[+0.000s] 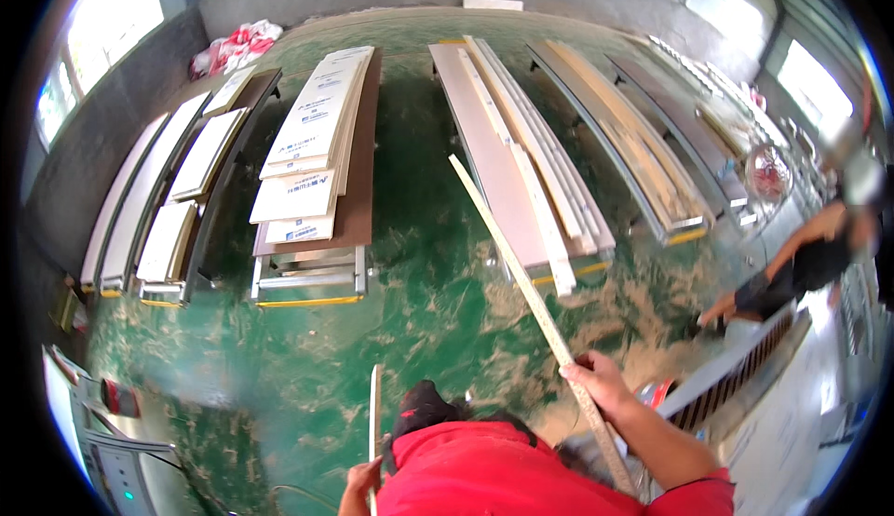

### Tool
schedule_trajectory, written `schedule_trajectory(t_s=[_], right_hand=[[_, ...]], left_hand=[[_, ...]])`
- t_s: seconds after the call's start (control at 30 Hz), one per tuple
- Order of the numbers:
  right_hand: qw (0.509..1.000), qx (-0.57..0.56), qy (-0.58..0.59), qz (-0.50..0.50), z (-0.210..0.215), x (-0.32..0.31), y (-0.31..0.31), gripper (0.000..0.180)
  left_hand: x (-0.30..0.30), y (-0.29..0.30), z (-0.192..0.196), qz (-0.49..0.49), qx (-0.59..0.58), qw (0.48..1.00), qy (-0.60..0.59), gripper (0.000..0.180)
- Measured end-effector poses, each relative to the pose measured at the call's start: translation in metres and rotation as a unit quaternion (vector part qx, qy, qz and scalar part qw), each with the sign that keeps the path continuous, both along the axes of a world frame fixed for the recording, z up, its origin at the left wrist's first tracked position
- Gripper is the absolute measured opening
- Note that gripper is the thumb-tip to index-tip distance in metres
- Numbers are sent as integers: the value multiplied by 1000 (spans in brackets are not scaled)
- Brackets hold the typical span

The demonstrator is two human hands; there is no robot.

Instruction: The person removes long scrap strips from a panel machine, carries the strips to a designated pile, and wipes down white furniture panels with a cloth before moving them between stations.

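My right hand [599, 383] is closed around a long, narrow pale wooden strip [521, 278]. The strip slants from beside my red top up and leftward, its far end reaching out toward the cart with white boards. Low in the view, my left hand [361, 479] grips a second thin strip [375, 414] that stands nearly upright beside my left side. That strip's lower end is hidden by my hand and body. Just left of the slanting strip's far end is the brown cart top [472, 134].
Long white strips [535, 157] lie on a cart ahead. Printed white panels [312, 125] are stacked on another cart to its left. More carts stand at both sides. On the right, a co-worker [819, 246] stands near a machine [745, 376]. The green floor [419, 311] carries sawdust.
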State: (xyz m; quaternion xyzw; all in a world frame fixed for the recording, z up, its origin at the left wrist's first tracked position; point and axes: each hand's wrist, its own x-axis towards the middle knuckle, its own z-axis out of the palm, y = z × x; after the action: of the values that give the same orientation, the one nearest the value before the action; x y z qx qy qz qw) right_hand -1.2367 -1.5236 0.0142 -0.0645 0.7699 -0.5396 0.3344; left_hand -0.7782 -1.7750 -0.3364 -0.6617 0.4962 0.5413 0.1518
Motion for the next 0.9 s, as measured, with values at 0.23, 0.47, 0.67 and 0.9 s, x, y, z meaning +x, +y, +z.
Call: schedule_trajectory(t_s=[0.23,0.47,0.67,0.9], right_hand=[[999,26,-3,-25,-52,-158,-110,38],[988,121,48,-79,-78,-290,-210,42],[972,155,149,-95,-135,-390,-271,54],[959,216,169,-74,-154,-537,-408,60]], left_hand=[[-117,-108,-46,-36,-26,999,3,59],[-345,-291,-8,-294,-82,952,-24,71],[-554,-463,63,-266,-127,955,12,61],[-704,-599,47,-232,-109,964,72,58]])
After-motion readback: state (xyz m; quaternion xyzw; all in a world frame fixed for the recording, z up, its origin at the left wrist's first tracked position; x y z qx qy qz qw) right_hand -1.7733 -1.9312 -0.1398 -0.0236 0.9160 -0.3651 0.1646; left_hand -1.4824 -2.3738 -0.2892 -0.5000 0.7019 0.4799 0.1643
